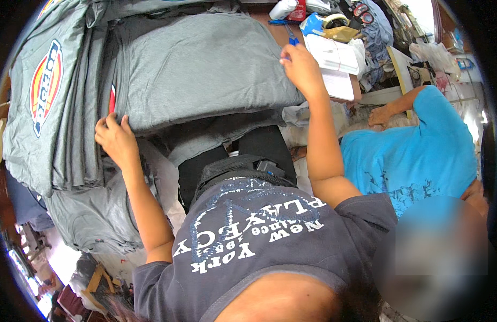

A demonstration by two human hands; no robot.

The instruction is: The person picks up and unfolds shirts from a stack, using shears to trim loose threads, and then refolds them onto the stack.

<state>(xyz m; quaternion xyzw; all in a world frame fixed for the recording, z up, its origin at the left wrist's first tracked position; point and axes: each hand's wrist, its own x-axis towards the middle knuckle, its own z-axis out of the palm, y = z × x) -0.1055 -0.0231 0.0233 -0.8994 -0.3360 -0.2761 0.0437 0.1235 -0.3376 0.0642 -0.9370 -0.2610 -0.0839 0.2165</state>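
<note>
A grey folded shirt (205,64) lies flat on a pile in front of me, its near edge hanging toward my lap. My left hand (118,140) rests at its near left corner, fingers apart and touching the cloth, beside a narrow red strip (112,100). Layered grey shirts (79,102) with a large coloured emblem (47,86) lie left of that hand. At the far right edge of the pile, my right hand (305,70) has its fingers curled over the blue handle of what look like scissors (293,41). The handle's lower part is mostly hidden by the fingers.
Right of the pile are white papers (331,53) bound with a band, a tape roll (335,21) and a white bottle (283,9). A person in a blue shirt (409,145) sits close on my right. More grey cloth (92,220) hangs at the left.
</note>
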